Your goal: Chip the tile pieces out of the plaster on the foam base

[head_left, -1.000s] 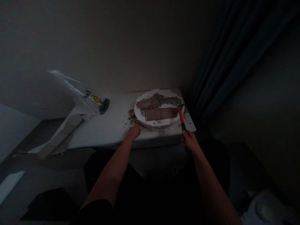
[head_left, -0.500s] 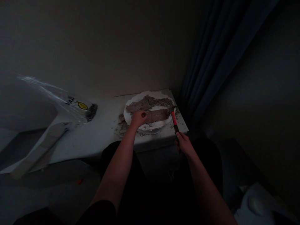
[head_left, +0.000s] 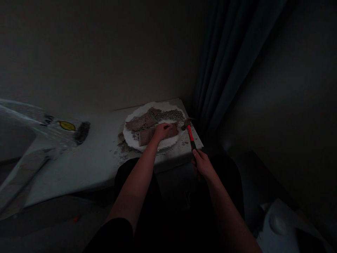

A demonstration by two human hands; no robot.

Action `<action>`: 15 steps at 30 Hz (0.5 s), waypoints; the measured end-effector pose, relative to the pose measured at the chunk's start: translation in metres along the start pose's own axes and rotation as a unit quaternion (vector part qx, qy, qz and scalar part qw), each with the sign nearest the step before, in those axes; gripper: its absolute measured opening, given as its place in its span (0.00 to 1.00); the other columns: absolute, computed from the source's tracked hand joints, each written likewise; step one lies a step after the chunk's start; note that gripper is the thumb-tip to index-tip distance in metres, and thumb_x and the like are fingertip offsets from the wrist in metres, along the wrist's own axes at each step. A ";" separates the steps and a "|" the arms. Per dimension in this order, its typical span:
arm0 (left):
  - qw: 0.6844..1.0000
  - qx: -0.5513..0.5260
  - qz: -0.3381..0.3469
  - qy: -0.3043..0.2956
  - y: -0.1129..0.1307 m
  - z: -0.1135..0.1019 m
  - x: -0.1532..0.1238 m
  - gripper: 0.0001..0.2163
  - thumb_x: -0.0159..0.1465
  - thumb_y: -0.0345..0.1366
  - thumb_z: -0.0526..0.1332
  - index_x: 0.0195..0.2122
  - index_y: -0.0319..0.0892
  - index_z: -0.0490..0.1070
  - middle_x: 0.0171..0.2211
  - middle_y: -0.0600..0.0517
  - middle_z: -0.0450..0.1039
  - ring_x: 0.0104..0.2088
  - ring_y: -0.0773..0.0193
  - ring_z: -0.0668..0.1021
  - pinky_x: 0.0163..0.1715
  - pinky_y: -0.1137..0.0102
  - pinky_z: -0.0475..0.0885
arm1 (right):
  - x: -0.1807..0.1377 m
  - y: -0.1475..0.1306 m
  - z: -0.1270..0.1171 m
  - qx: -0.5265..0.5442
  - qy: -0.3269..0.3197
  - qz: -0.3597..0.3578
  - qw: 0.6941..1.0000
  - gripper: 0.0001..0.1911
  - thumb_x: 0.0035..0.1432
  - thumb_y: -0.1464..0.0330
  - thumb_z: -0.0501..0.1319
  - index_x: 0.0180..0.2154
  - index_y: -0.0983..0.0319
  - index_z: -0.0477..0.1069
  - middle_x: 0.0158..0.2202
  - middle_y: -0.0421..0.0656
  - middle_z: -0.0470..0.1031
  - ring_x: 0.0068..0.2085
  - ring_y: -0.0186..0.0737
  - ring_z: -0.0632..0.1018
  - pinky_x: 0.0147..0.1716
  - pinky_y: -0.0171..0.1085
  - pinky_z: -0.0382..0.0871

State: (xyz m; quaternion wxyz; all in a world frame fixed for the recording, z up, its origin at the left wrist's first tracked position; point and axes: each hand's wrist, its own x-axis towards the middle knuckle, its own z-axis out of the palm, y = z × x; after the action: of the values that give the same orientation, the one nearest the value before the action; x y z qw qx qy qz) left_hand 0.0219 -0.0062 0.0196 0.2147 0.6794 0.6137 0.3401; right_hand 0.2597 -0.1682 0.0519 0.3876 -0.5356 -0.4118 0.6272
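Observation:
My right hand (head_left: pixel 202 163) is wrapped round the black lower grip of a claw hammer (head_left: pixel 191 136), which has a red upper handle. Its dark head is at the right rim of a white round board (head_left: pixel 131 140) with a ragged edge. Across this board lies a flat, brown, rough-textured slab (head_left: pixel 146 136). Over the middle of that slab is my left hand (head_left: pixel 161 132), fingers curled together in a pinch; what they hold, if anything, is too dark to make out. Behind lie a second brown piece (head_left: pixel 142 122) and a heap of grey crumbs (head_left: pixel 172 115).
The board rests on a white tabletop (head_left: pixel 101 158) with scattered debris around it. A clear plastic bag (head_left: pixel 67 125) with a yellow mark and dark contents lies to the left. A blue-grey curtain (head_left: pixel 226 70) hangs at the right, beside the wall.
My left hand has moved right along the slab, uncovering its left end. The hammer head has shifted off the slab's right end to the board's rim. The view has turned slightly right.

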 end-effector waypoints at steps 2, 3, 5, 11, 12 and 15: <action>1.000 0.001 -0.006 0.001 -0.003 0.003 0.002 0.12 0.63 0.41 0.60 0.38 0.41 0.79 0.39 0.48 0.80 0.40 0.60 0.78 0.43 0.67 0.70 | 0.000 0.000 0.000 0.003 -0.002 -0.003 1.000 0.24 0.57 0.46 0.56 0.41 0.60 0.65 0.16 0.28 0.58 0.12 0.27 0.60 0.09 0.28 0.54; 1.000 0.007 -0.007 0.003 -0.005 0.004 0.003 0.12 0.63 0.42 0.59 0.37 0.40 0.79 0.38 0.48 0.80 0.39 0.60 0.78 0.42 0.68 0.69 | 0.000 0.000 0.000 0.001 -0.002 -0.006 1.000 0.24 0.57 0.46 0.56 0.41 0.60 0.66 0.16 0.28 0.58 0.12 0.27 0.60 0.09 0.28 0.55; 1.000 0.024 -0.005 0.009 -0.007 0.005 0.003 0.13 0.64 0.42 0.58 0.36 0.40 0.79 0.36 0.47 0.80 0.37 0.61 0.77 0.40 0.68 0.69 | 0.001 0.000 0.000 -0.002 -0.004 -0.006 1.000 0.23 0.57 0.47 0.56 0.40 0.60 0.65 0.17 0.29 0.58 0.12 0.28 0.61 0.09 0.28 0.55; 0.999 0.040 0.015 0.024 -0.010 0.008 0.003 0.13 0.65 0.42 0.57 0.34 0.40 0.77 0.35 0.48 0.79 0.36 0.62 0.75 0.39 0.69 0.67 | 0.000 -0.001 0.001 -0.009 -0.003 -0.005 1.000 0.22 0.57 0.47 0.56 0.39 0.60 0.65 0.16 0.28 0.57 0.12 0.28 0.60 0.08 0.29 0.54; 0.999 0.040 0.017 0.027 -0.010 0.009 0.003 0.13 0.65 0.41 0.57 0.35 0.40 0.77 0.35 0.48 0.78 0.36 0.62 0.75 0.39 0.69 0.67 | 0.000 -0.001 0.001 -0.010 -0.004 -0.006 1.000 0.22 0.58 0.47 0.56 0.39 0.60 0.65 0.17 0.28 0.57 0.12 0.28 0.60 0.08 0.29 0.54; 0.998 0.040 0.017 0.034 -0.009 0.011 0.003 0.12 0.65 0.41 0.57 0.34 0.39 0.77 0.35 0.48 0.78 0.36 0.62 0.75 0.40 0.69 0.67 | 0.000 0.000 0.001 -0.012 -0.004 -0.007 1.000 0.22 0.58 0.48 0.56 0.39 0.60 0.65 0.17 0.29 0.58 0.12 0.28 0.60 0.09 0.29 0.54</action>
State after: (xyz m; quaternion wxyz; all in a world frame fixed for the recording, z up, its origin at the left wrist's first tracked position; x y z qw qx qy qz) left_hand 0.0236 -0.0007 0.0061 0.1606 0.6856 0.6220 0.3423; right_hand 0.2590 -0.1682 0.0517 0.3833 -0.5347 -0.4246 0.6220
